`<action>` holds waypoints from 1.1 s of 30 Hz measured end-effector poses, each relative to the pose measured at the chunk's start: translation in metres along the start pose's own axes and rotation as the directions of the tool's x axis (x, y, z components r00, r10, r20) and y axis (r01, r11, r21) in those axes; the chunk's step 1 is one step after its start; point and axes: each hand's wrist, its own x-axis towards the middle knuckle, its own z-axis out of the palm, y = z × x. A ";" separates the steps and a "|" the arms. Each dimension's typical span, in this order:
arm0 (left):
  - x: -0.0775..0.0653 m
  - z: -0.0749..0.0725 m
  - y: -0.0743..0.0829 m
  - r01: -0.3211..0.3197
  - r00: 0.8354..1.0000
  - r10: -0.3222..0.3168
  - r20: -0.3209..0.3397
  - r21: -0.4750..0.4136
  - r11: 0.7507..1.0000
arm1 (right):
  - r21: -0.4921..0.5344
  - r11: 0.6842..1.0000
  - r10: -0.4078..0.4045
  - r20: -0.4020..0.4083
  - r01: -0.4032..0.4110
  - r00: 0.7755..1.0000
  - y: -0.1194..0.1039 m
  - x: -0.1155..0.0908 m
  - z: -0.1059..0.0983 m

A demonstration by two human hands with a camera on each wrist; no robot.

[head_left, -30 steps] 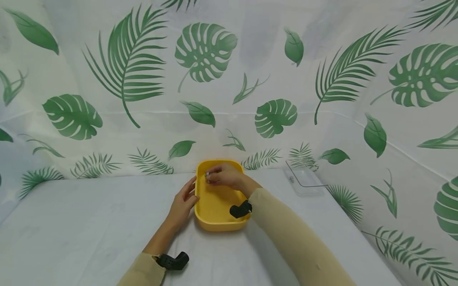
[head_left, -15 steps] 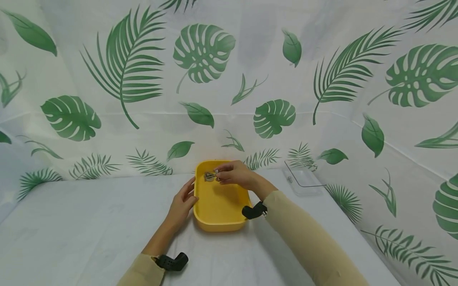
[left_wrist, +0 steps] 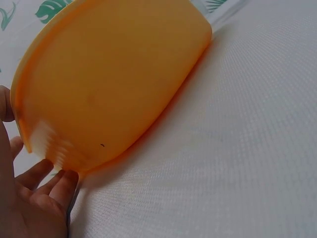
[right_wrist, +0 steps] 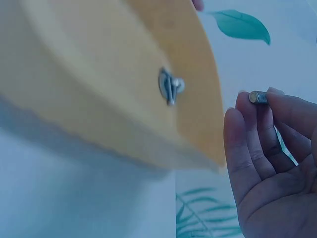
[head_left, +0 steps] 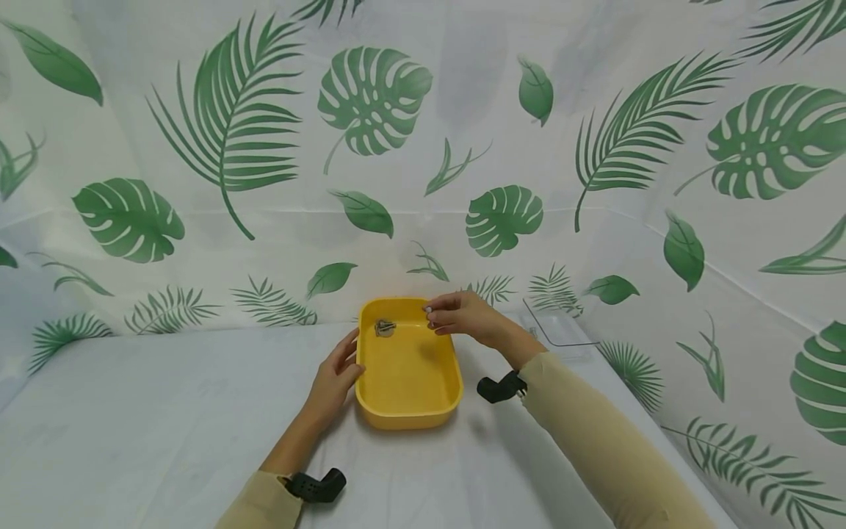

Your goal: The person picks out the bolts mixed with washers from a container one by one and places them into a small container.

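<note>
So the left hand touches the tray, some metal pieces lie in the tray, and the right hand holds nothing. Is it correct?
Not quite: the right hand is not empty. It pinches a screw, as the right wrist view shows. The left hand does touch the tray, and metal pieces lie in it.

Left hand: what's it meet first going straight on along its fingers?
Probably the yellow tray's outer side wall, right away: the left hand's fingers appear to touch it. Exact depth at each fingertip is unclear.
</note>
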 end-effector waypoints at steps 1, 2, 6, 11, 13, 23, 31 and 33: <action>0.000 0.000 0.000 -0.001 1.000 0.001 0.000 0.000 1.000 | 0.001 1.000 0.001 -0.005 -0.001 1.000 0.002 -0.001 -0.003; 0.000 0.000 0.000 0.001 1.000 -0.001 0.000 0.002 1.000 | -0.006 1.000 -0.002 -0.010 0.001 1.000 0.003 -0.003 -0.007; -0.001 0.000 0.000 0.002 1.000 -0.002 -0.003 0.000 1.000 | -0.010 1.000 -0.005 -0.035 0.005 0.999 0.009 -0.011 -0.019; -0.001 0.000 -0.001 0.007 1.000 -0.007 -0.002 -0.003 1.000 | -0.013 1.000 -0.005 -0.068 0.004 0.998 0.013 -0.023 -0.035; -0.001 0.000 -0.001 0.009 1.000 -0.009 -0.002 -0.007 1.000 | -0.014 1.000 -0.002 -0.080 0.001 0.997 0.016 -0.027 -0.041; -0.001 0.000 -0.003 -0.029 1.000 0.029 0.008 -0.002 1.000 | -0.027 0.999 0.013 -0.143 -0.017 0.990 0.037 -0.042 -0.077; 0.000 0.000 -0.002 -0.014 1.000 0.014 0.001 0.008 1.000 | -0.036 0.999 -0.012 -0.146 0.007 0.989 0.048 -0.054 -0.103; 0.000 0.000 -0.001 -0.012 1.000 0.012 0.000 0.010 1.000 | -0.037 0.999 -0.012 -0.141 0.007 0.990 0.048 -0.057 -0.108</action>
